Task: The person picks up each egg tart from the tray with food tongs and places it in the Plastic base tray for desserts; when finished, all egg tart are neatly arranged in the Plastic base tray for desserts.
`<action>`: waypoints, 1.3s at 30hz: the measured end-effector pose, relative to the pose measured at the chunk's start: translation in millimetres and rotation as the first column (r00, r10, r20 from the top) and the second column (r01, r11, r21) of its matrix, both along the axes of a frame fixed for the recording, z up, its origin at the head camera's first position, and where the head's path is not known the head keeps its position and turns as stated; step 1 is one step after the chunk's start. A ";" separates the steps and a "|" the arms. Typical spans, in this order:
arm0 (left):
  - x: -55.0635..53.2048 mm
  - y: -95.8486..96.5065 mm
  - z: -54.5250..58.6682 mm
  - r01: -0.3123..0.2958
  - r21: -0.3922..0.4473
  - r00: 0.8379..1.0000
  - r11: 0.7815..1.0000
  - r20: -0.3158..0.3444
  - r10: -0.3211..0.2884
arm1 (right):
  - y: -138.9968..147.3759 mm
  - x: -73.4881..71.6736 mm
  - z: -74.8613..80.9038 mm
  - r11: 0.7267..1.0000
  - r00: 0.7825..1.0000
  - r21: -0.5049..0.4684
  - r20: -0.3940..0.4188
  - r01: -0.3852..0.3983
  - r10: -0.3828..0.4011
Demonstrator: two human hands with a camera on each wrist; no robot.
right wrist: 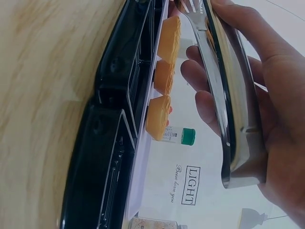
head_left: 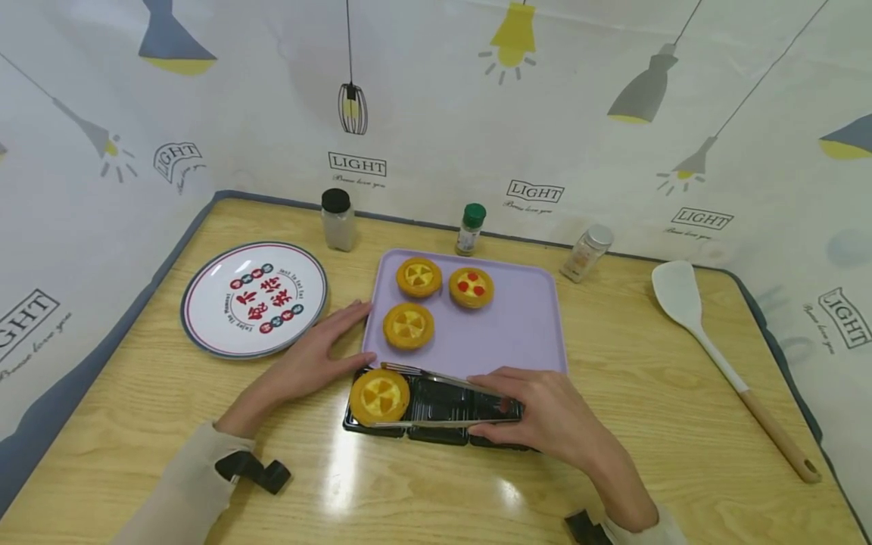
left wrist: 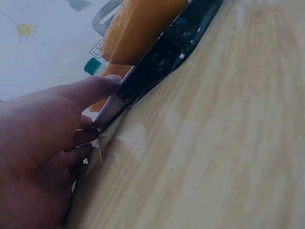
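My right hand grips metal tongs, with a fork-like prong on one arm. In the head view their two tips lie on either side of an egg tart with orange pieces on top. That tart sits in the left compartment of a black plastic tray. My left hand rests against the left side of the lilac tray, fingers extended, thumb at the corner where both trays meet. Two more orange-topped tarts and one red-topped tart stand on the lilac tray.
A printed white plate lies at the left. Along the back stand a black-lidded jar, a green-capped bottle and a tilted silver-capped shaker. A white spatula with a wooden handle lies at the right.
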State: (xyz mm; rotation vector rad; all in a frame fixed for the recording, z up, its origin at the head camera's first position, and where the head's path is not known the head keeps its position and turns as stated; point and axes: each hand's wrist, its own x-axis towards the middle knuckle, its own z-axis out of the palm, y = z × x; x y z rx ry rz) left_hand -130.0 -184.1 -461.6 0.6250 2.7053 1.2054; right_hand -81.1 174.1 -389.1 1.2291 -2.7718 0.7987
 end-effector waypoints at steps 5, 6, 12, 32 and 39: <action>-0.9 0.0 1.1 -0.002 -0.007 1.000 1.000 -0.004 0.002 | -0.1 0.5 2.3 0.999 1.000 0.023 0.006 0.024 -0.025; -0.8 0.1 1.5 -0.001 -0.007 1.000 1.000 -0.007 0.001 | -0.1 0.6 2.7 0.999 1.000 0.026 0.008 0.029 -0.030; -0.8 1.0 3.3 0.000 -0.002 1.000 1.000 -0.010 0.000 | 2.6 2.2 6.1 0.997 0.997 -0.039 0.041 0.060 -0.058; 0.3 1.6 0.5 -0.014 -0.014 0.999 1.000 -0.034 0.013 | 1.3 -18.3 24.2 0.928 0.918 -0.031 -0.139 0.370 -0.371; 3.0 2.1 -1.4 -0.014 -0.013 0.999 1.000 -0.038 0.013 | -3.6 -25.2 19.2 0.916 0.914 0.026 -0.076 0.401 -0.398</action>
